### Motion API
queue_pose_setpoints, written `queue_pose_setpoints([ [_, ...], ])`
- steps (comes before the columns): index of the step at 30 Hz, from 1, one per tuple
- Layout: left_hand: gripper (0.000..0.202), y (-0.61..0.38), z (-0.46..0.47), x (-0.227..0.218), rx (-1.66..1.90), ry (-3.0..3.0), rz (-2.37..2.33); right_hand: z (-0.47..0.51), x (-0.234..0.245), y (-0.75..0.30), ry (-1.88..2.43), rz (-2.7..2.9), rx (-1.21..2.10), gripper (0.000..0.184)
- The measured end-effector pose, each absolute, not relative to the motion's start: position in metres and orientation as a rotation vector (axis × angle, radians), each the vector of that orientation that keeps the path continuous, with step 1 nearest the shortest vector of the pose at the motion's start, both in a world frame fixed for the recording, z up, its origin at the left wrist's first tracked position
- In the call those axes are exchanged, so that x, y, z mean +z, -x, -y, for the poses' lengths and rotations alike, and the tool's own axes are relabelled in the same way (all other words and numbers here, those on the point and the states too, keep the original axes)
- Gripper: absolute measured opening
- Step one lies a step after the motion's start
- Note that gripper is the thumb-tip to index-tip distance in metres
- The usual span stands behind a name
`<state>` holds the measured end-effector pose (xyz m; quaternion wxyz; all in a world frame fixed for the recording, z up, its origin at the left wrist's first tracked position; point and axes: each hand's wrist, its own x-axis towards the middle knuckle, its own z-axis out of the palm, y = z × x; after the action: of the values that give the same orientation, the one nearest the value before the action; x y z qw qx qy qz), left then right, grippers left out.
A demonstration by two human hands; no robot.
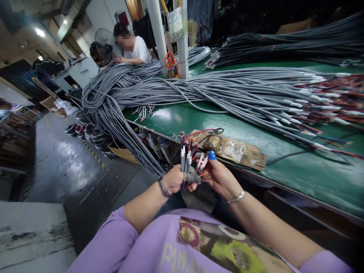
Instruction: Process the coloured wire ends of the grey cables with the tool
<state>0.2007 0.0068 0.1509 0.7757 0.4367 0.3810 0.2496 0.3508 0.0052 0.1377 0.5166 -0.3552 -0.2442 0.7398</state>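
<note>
My left hand is closed around several grey cables, with a grey covering on its thumb. White sleeves sit near the cable ends, and coloured wires fan out above them. Close against these wires, my right hand pinches a small pale pink clip-like piece between thumb and fingers. Blue tape wraps the tip of my right thumb. Part of the right fingers is hidden behind the wires and the piece.
A long bundle of grey cables lies across the green table and droops over its left edge. At the near edge lies a taped wooden board. Orange scissors hang by a post. A person sits beyond.
</note>
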Motion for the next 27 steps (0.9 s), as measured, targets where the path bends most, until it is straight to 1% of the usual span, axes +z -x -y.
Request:
queue_pose_setpoints([
  [4, 0.041, -0.202, -0.005, 0.155, 0.521, -0.957, -0.857, -0.005, 0.13, -0.352, 0.749, 0.542, 1.817, 0.059],
  [9, 0.041, -0.202, -0.004, 0.164, 0.54, -0.962, -0.868, -0.003, 0.123, -0.354, 0.621, 0.434, 1.892, 0.046],
  [16, 0.041, -0.198, 0.008, 0.164, 0.541, -0.975, -0.868, 0.005, 0.127, -0.36, 0.575, 0.43, 1.935, 0.044],
  [22, 0.042, -0.2, 0.021, 0.166, 0.698, -1.001, -0.933, 0.01, 0.134, -0.359, 0.63, 0.513, 1.87, 0.024],
  [24, 0.04, -0.201, 0.022, 0.168, 0.742, -0.986, -0.945, 0.011, 0.135, -0.358, 0.661, 0.556, 1.839, 0.023],
  [27, 0.037, -0.203, 0.021, 0.17, 0.788, -0.943, -0.948, 0.012, 0.136, -0.357, 0.7, 0.571, 1.798, 0.028],
])
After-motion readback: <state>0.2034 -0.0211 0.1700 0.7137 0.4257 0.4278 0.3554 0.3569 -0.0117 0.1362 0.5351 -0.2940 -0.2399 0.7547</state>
